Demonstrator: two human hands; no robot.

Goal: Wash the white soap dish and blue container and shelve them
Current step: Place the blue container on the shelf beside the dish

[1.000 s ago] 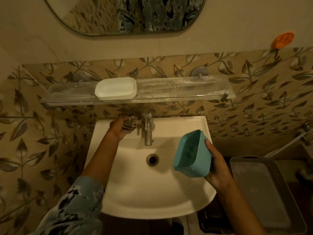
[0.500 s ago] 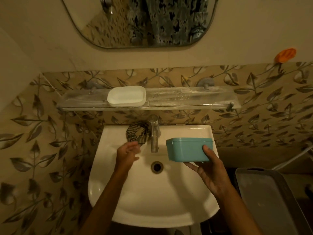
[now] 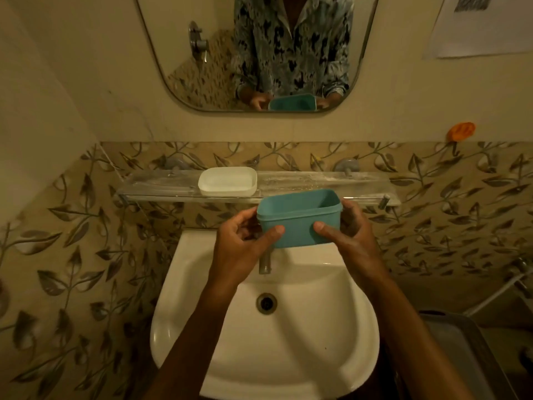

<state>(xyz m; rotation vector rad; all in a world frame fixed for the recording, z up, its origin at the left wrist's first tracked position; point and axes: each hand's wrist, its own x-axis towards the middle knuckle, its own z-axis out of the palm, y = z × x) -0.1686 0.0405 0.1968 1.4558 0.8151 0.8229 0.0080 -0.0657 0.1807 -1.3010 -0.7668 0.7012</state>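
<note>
The blue container (image 3: pixel 300 219) is upright, mouth up, held above the back of the white sink (image 3: pixel 317 342), just in front of and slightly below the glass shelf (image 3: pixel 302 183). My left hand (image 3: pixel 239 246) grips its left end, thumb on the front wall. My right hand (image 3: pixel 346 235) grips its right end the same way. The white soap dish (image 3: pixel 227 181) sits on the shelf, left of the middle, apart from the container.
The tap (image 3: pixel 264 264) is mostly hidden behind my left hand. A mirror (image 3: pixel 256 53) hangs above the shelf. A grey tray (image 3: pixel 461 359) stands at the lower right, an orange hook (image 3: pixel 461 130) is on the wall, and a hose (image 3: pixel 501 293) runs right of the sink.
My left hand left the cloth by the tap and took hold of the container's left end. Both hands raised the container, now upright, to shelf height.
</note>
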